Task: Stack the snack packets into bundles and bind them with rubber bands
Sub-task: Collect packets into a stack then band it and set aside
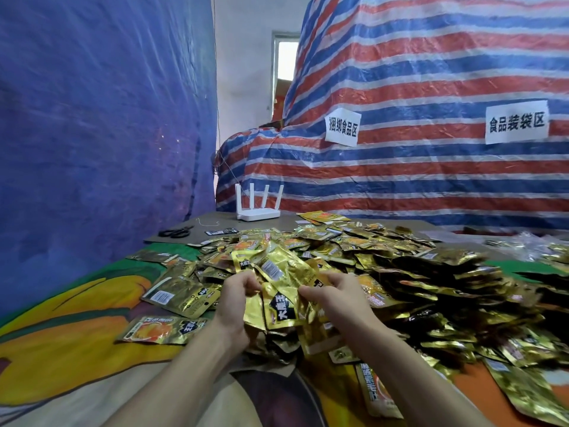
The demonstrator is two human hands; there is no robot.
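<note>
A wide heap of gold foil snack packets [400, 272] covers the middle and right of the table. My left hand [237, 300] and my right hand [335, 294] both grip a loose handful of these packets [281, 291] from either side, held just above the heap's near edge. The held packets fan out unevenly, one showing a barcode, another a black label. No rubber band is visible in the hands. Single packets lie apart on the left, one face up [160, 329].
Black scissors [175, 232] and a white router [257, 208] sit at the table's far left end. A colourful printed cloth [77, 318] covers the table. A blue tarp wall stands on the left, a striped tarp [431, 118] with two paper signs behind.
</note>
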